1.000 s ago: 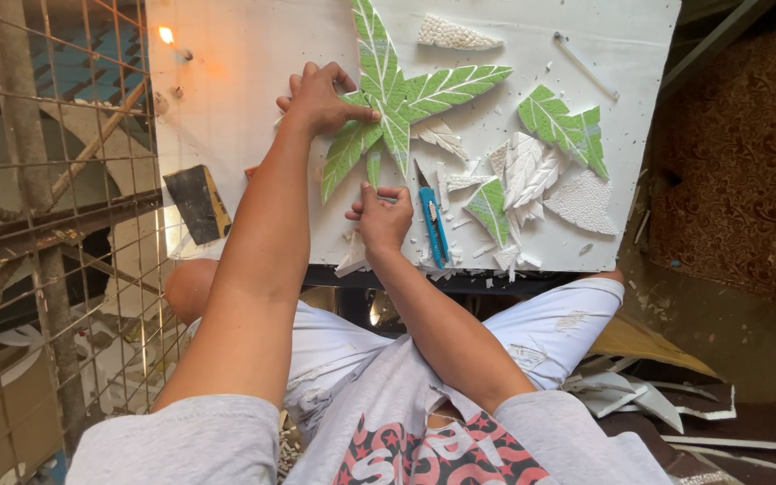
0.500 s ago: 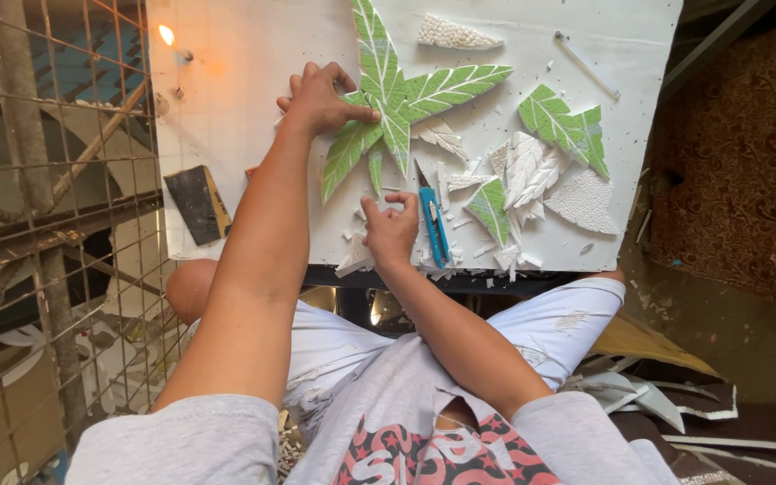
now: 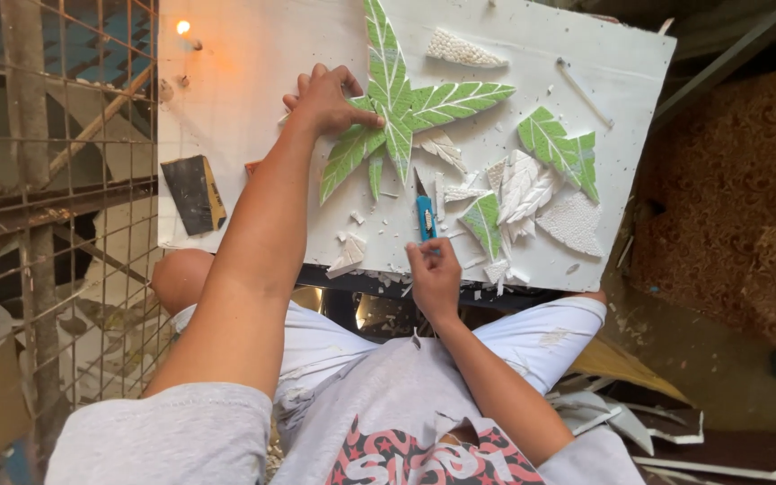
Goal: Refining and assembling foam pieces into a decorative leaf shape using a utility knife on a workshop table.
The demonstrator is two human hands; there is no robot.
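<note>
A person is sitting with a white rectangular foam board (image 3: 244,99) lying across the knees and serving as the worktop. The left hand (image 3: 327,101) is pressing flat on the board, its fingers spread and resting against the left edge of a large green-and-white carved foam leaf with pointed lobes (image 3: 399,115); this hand's grip is wide and is closing on nothing. The right hand (image 3: 435,272) is hovering at the near edge of the board, just below a blue-handled utility knife (image 3: 426,212) that is lying on the board with its blade pointing towards the large leaf. The fingertips are curling together in a narrow grip close to the knife's near end, but I cannot tell whether they are touching it or pinching a scrap.

To the right of the knife, a small green foam leaf piece (image 3: 484,221) is lying among white carved foam leaf shapes (image 3: 524,184), and a second green-and-white foam leaf (image 3: 560,148) is lying further right. A white pebbled foam wedge (image 3: 462,49) is sitting near the board's far edge. White foam offcuts (image 3: 349,256) are scattering over the near side. A dark flat scraper (image 3: 192,193) is lying at the board's left edge, beside a wire mesh fence (image 3: 56,224).
</note>
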